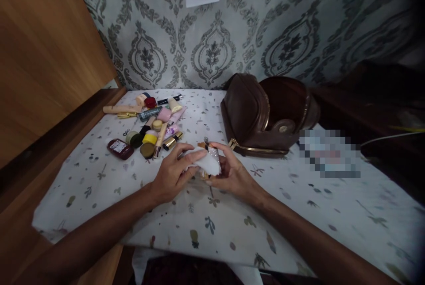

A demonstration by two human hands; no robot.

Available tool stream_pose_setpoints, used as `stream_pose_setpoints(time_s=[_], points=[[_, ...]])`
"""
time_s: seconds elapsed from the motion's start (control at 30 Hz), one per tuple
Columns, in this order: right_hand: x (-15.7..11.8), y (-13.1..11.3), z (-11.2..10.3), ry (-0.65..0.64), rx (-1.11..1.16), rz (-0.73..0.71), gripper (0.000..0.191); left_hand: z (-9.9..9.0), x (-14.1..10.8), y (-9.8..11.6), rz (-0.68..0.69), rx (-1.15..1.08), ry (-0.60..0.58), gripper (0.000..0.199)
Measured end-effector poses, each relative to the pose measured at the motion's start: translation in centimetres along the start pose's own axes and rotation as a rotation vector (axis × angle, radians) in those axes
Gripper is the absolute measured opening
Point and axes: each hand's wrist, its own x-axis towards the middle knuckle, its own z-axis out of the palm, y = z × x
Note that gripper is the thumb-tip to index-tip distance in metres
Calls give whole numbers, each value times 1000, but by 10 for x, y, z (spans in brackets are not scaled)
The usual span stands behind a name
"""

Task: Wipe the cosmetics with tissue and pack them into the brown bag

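Observation:
My left hand (173, 173) pinches a white tissue (206, 161) near the middle of the table. The tissue lies against a small gold and silvery item (215, 157), partly hidden by it. My right hand (236, 173) grips that item from the right, fingers around its upper and lower edges. To the left of my hands lies a group of cosmetics, among them a yellow-banded jar (150, 137), a gold and black tube (172, 140), a pink jar (164, 114) and a dark red bottle (120, 148).
An open brown leather bag (245, 112) stands behind my right hand. A blurred flat object (330, 153) lies farther right on the patterned tablecloth (212, 227). A wooden panel (49, 32) rises at the left, and a patterned wall is behind.

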Motion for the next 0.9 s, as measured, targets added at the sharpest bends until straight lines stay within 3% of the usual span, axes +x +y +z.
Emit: stream_pose_setpoints(time_s=[0.17, 0.37, 0.53, 0.73, 0.9], points=[[1, -1, -3, -97, -23, -9, 88, -4, 7, 1, -145, -89, 40, 32], [-1, -9, -1, -126, -13, -28, 88, -2, 13, 1, -324, -304, -33, 35], [-3, -13, 1, -103, 205, 38, 88, 2, 12, -2, -345, -217, -73, 35], [-3, -11, 0, -94, 333, 67, 52, 5, 8, -6, -339, -227, -126, 26], [-3, -11, 5, -44, 283, 87, 67, 6, 6, -4, -287, -176, -38, 30]])
